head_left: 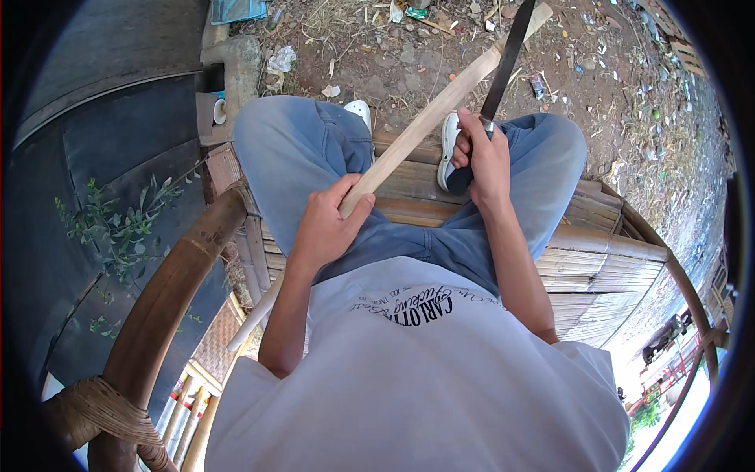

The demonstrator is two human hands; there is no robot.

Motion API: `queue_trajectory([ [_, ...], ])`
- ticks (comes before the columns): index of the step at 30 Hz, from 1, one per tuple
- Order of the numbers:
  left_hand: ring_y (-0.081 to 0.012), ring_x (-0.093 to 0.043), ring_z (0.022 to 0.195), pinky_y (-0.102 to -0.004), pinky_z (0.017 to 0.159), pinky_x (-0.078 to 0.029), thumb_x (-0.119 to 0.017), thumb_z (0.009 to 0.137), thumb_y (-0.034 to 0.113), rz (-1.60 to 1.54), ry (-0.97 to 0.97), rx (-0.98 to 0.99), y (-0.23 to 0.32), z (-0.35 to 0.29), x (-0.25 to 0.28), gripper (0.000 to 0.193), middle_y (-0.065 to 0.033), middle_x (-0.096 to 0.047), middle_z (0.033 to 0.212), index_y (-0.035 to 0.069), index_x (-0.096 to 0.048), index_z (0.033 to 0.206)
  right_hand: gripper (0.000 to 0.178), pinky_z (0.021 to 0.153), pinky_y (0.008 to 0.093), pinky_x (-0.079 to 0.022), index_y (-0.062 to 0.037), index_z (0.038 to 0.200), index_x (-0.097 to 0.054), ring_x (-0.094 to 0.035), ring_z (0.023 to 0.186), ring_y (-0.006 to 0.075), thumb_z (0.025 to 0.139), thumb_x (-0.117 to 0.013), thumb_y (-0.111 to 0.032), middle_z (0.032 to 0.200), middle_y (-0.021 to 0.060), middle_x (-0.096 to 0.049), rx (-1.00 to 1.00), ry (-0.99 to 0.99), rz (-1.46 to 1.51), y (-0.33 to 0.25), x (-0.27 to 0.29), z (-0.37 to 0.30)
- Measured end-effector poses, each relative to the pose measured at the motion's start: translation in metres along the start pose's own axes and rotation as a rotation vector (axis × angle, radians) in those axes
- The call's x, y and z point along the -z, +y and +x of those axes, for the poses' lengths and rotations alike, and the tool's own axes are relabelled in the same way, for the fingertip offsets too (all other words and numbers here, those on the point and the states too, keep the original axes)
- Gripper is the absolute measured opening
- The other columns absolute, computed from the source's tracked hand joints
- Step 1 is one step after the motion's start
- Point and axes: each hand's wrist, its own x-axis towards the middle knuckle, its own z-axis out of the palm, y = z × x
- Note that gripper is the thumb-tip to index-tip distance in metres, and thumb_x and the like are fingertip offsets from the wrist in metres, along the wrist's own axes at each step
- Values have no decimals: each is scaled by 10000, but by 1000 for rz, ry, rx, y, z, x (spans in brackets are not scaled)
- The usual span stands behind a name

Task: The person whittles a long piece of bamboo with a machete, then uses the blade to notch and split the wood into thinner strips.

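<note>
My left hand (325, 224) is closed around a long, pale wooden stick (429, 122), thumb lying along its upper side. From that grip the stick slants up and away to the right, and its near end shows again past my left forearm. My right hand (489, 164) grips the black handle of a machete (506, 79), whose long dark blade points up and away. The blade crosses in front of the stick near its far end; whether the two touch I cannot tell. The blade's tip runs out of the picture.
I sit on a bamboo bench (602, 271) with a curved bamboo armrest (169, 291) at my left. Beyond my white shoes (450, 149) lies dirt ground (377, 59) strewn with litter. A leafy plant (118, 224) stands by a dark panel (122, 118) on the left.
</note>
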Motion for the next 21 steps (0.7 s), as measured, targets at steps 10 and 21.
queue_trajectory([
  [10, -180, -629, 761, -303, 677, -470, -640, 912, 155, 114, 100, -100, -3, -21, 5, 329, -106, -646, 826, -16, -588, 1188, 360, 449, 241, -372, 51, 1089, -566, -438, 463, 57, 820, -757, -93, 696, 16, -557, -83, -43, 303, 16, -32, -19],
  [21, -296, -583, 925, -416, 854, -454, -746, 819, 181, 556, 536, -2, -61, -140, 14, 363, -157, -625, 985, -9, -609, 1096, 260, 492, 239, -392, -16, 1037, -555, -435, 508, 51, 837, -717, -53, 735, -10, -533, -53, -111, 432, -14, -25, 11],
])
